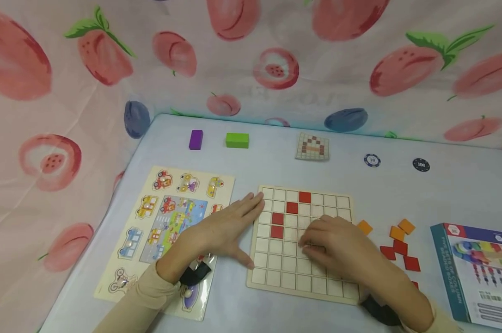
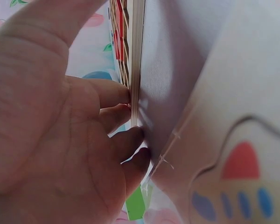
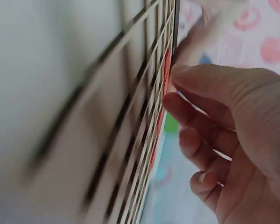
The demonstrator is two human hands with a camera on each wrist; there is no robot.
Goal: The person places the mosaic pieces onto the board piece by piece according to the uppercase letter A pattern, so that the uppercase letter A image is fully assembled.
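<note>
A square wooden grid board (image 1: 298, 280) lies in the middle, with several red square tiles (image 1: 278, 218) set in its upper left cells. Along the board's left edge rests my left hand (image 1: 230, 226), fingers extended and thumb spread toward the near corner; the left wrist view shows the fingertips (image 2: 135, 136) right at the rim. My right hand (image 1: 334, 243) is low over the board's middle, its fingers loosely bent. In the right wrist view the thumb and index fingertips (image 3: 174, 103) stand slightly apart, with no tile visible between them.
A vehicle peg puzzle (image 1: 109, 273) lies under my left forearm. Loose orange tiles (image 1: 407, 226) and red tiles (image 1: 412, 263) lie right of the board, beside a printed box (image 1: 475, 277). Behind are purple (image 1: 195, 139) and green blocks (image 1: 237, 140), a pattern card (image 1: 312, 147) and two chips (image 1: 372, 160).
</note>
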